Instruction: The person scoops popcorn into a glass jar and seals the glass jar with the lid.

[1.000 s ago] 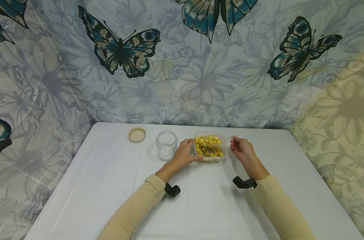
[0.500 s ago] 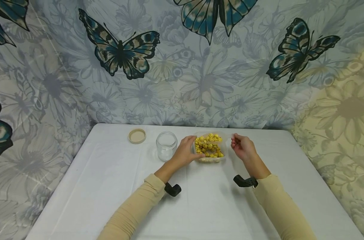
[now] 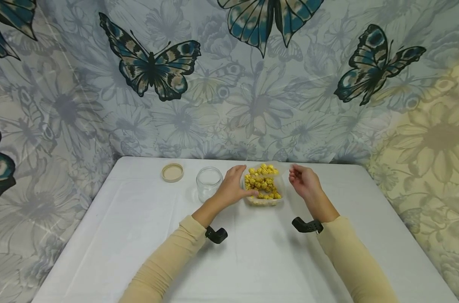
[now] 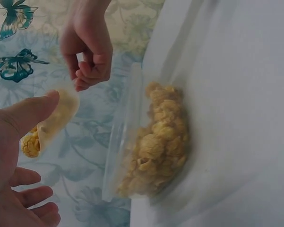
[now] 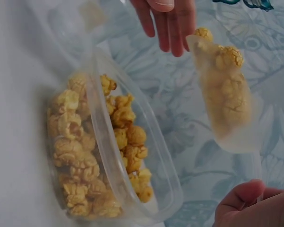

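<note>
Yellow popcorn in round, rough pieces [image 3: 265, 185] lies in two places, one part low and one part lifted. Nearest to the person are two beige sleeves [image 3: 161, 261], with black wrist devices [image 3: 216, 235] at their ends. The right hand [image 3: 306, 181] pinches the thin handle of a translucent plastic scoop [image 5: 234, 139], which is already loaded. The left hand [image 3: 233, 187] is rather wide and holds nothing that can be seen; it is close beside the scoop, but whether it touches, one cannot tell. Below the scoop, a clear plastic container with rounded corners [image 3: 265, 202] stands on the white tablecloth [image 3: 259, 261] and keeps the larger part of the popcorn. Just left of the left hand stands a clear round jar [image 3: 208, 183], open, with no popcorn visible inside. As it seems, filling the scoop is done, while its load is not yet put down anywhere. Farther left lies a round beige lid [image 3: 172, 173]. Behind hangs a floral cloth with blue butterflies [image 3: 259, 105].
</note>
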Demonstrator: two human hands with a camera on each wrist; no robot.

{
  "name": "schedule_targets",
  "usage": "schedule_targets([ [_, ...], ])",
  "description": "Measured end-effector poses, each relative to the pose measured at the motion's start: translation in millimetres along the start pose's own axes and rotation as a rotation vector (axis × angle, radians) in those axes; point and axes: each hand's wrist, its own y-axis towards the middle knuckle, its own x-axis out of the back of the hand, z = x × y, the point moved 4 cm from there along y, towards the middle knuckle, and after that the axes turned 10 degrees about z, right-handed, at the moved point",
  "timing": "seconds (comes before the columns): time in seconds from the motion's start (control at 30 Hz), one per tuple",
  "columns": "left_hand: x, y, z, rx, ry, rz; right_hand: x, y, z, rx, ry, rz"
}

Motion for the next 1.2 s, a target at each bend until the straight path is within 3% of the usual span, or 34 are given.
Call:
schedule_targets([
  [0.37,25.2,-2.6,-3.5,0.021,0.028,-0.044,-8.8,0.4,3.6,0.021,-0.003,0.028],
  [0.83,37.6,-17.6,7.0,-0.005,0.097,-0.117,-23.8,3.8,-2.5,0.012,0.014,0.056],
  [1.2,53.1,-27.2,18.6,0.013,0.152,-0.179,-31.1,7.4,-9.6,0.008,-0.006,0.055],
])
